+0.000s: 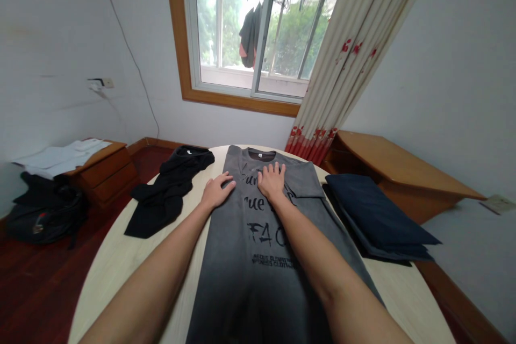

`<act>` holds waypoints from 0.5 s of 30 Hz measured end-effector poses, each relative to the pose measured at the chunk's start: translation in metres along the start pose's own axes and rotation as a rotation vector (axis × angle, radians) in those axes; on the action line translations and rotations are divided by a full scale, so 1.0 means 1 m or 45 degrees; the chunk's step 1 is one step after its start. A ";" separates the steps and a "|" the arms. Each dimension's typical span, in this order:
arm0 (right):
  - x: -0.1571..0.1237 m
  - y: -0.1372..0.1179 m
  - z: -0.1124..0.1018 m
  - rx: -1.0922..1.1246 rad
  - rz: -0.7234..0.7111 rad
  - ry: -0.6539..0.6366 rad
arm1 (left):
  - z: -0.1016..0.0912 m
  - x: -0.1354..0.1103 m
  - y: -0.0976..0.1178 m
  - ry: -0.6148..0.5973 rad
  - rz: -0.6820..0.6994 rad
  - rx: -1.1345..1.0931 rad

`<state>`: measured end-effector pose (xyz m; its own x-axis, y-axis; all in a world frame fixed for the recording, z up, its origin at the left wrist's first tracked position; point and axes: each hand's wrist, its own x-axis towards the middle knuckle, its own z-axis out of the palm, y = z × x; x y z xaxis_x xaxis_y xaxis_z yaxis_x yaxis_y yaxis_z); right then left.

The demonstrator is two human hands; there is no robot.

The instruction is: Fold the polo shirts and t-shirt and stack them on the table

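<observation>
Several fingers [277,168] of the right hand [271,183] lie a little spread, palm down on the grey shirt [237,231], just below its collar, pinching nothing. The left hand [216,191] rests its fingers, loosely parted, on the shirt's left edge, which seems turned inward, cutting off the lettering [265,234]. The shirt lies flat and lengthwise on the pale desk [102,290], collar away from the person. Its cloth looks light, soft and limp, hardly slippery and not fragile, though likely to crease; the shoulders and long side edges should give the surest hold, with all layers pinched together. Left of the shirt lies a rumpled black garment [169,188]; right of it, a stack of dark folded cloth [373,212]. Beyond the shirt, a curtain [350,62] hangs beside a window [266,5].
</observation>
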<state>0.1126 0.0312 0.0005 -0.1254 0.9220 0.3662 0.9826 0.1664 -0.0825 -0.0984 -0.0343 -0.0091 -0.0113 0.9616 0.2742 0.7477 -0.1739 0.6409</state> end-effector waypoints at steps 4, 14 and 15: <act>-0.057 -0.017 -0.019 0.132 -0.101 -0.102 | -0.004 -0.011 -0.004 0.017 0.044 -0.091; -0.200 -0.023 -0.071 0.284 -0.144 -0.259 | -0.027 -0.106 0.013 -0.151 0.191 0.052; -0.211 -0.024 -0.076 0.288 -0.153 -0.269 | -0.030 -0.119 0.015 -0.167 0.217 0.065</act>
<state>0.1262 -0.1938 -0.0041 -0.2871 0.9394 0.1875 0.9069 0.3296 -0.2626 -0.1056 -0.1574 -0.0104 0.2023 0.9391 0.2777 0.7643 -0.3287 0.5548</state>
